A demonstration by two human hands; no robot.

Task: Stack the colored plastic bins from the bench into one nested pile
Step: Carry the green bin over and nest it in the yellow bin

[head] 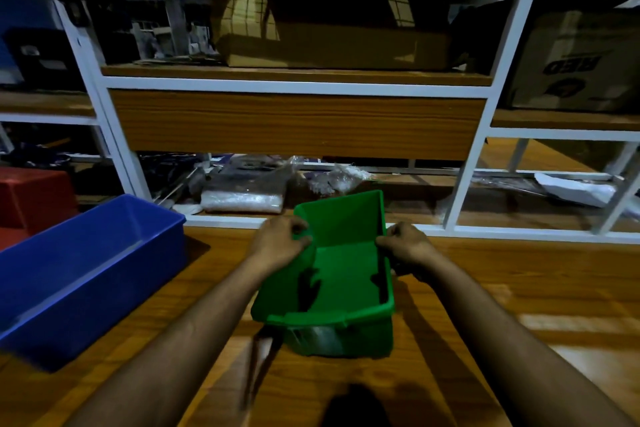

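Left hand (282, 241): fingers curled over the left rim of the green bin (341, 274), gripping it.
Right hand (407, 246): fingers clamped on the right rim.
Green bin: mid-bench (485, 288), tilted.
Blue bin (79, 274): left, apart.
Red bin (33, 199): behind the blue.

A green bin (341, 267) sits in the middle of the wooden counter (485, 305), open side up, its near wall lower with a lipped rim. It looks tilted, the far wall raised. A larger blue bin (86, 274), long and rectangular, rests open and empty at the left, angled so its near corner points toward the viewer, well apart from the green one. A red bin (33, 199) lies bottom up just beyond it, at the far left.
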